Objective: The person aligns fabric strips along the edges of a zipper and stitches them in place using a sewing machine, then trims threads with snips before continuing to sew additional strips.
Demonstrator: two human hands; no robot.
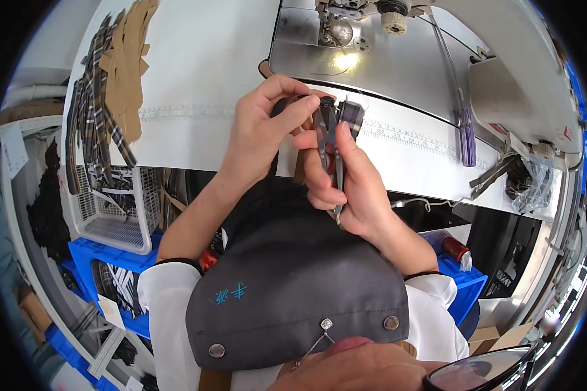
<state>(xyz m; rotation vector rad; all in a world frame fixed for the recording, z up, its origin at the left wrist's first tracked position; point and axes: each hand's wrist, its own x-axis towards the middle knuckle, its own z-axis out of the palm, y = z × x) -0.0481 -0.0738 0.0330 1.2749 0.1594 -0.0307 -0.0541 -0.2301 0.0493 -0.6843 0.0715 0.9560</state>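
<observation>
My left hand [257, 127] pinches a dark strip [282, 106] between thumb and fingers over the front edge of the white table. My right hand [352, 179] is wrapped round a pair of dark metal pliers [338, 166], handles toward me and jaws up at the strip beside my left fingertips. Just right of the jaws shows a dark plaid end of fabric [352, 114]; whether it belongs to the same strip I cannot tell. My fingers partly hide the jaws and the strip.
A sewing machine [336, 29] stands ahead on its metal plate. Plaid strips [98, 98] and brown paper pieces [125, 78] lie left. A purple-handled screwdriver [466, 137] and a clear plastic bag [535, 182] lie right. A white basket [140, 208] sits on a blue crate [78, 251].
</observation>
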